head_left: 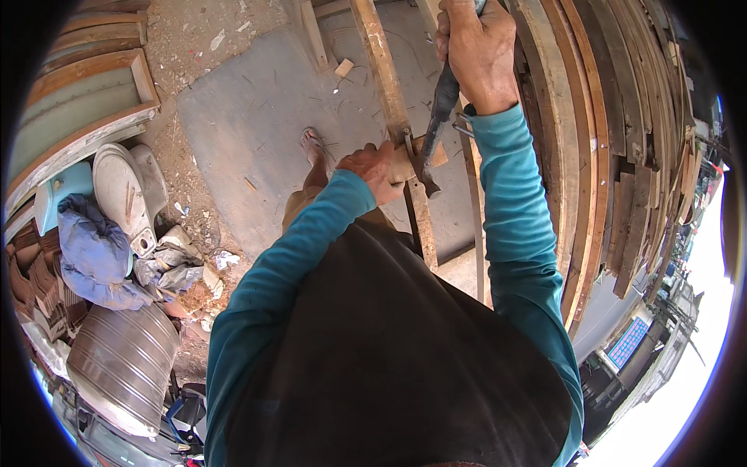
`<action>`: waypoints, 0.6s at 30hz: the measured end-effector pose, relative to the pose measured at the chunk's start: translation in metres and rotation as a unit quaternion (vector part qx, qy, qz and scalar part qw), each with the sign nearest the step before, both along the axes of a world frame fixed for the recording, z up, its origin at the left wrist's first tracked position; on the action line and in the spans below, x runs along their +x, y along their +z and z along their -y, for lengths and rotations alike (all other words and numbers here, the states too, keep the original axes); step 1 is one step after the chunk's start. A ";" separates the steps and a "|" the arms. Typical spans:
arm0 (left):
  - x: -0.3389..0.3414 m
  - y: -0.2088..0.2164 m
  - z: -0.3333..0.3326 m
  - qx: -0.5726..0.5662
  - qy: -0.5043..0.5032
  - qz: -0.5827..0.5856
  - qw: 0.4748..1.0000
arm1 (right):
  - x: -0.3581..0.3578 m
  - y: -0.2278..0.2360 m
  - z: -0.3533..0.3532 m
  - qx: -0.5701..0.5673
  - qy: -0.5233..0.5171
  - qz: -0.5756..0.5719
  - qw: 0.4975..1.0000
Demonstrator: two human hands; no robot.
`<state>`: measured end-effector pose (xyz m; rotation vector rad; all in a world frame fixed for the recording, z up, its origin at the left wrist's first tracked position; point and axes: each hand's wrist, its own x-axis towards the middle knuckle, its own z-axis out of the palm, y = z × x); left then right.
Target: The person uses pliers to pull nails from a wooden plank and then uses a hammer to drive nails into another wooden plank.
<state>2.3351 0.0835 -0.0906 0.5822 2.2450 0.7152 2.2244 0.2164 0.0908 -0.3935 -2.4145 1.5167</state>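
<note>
My right hand (481, 58) is closed around the dark handle of a claw hammer (445, 101), its arm stretched far forward. The hammer's head lies at a narrow wooden beam (381, 66), beside a short wood block (402, 164) set across it. Whether the claw grips a nail there, I cannot tell. My left hand (372, 168) is closed on the left end of that block, close to the hammer head. Part of its fingers is hidden behind the hand.
Long timber planks (580, 140) are stacked on the right. Beneath the beam lies a grey sheet (241, 117) strewn with nails and wood bits; my foot (313, 145) is on it. At left are a wooden frame (140, 78), a toilet seat (124, 191), blue cloth (93, 249) and a metal tank (120, 362).
</note>
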 end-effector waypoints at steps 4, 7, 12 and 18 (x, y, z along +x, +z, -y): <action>-0.019 -0.006 0.008 -0.010 -0.008 -0.023 1.000 | -0.092 -0.053 0.004 0.251 0.015 0.077 0.965; -0.030 -0.005 0.014 -0.011 -0.012 -0.009 1.000 | -0.138 -0.113 0.005 0.209 -0.008 0.183 0.961; -0.038 -0.014 0.025 -0.014 -0.008 0.007 1.000 | -0.169 -0.161 0.017 0.240 0.051 0.170 0.954; -0.038 -0.024 0.026 0.009 -0.003 0.020 1.000 | -0.148 -0.143 0.014 0.265 -0.010 0.010 0.964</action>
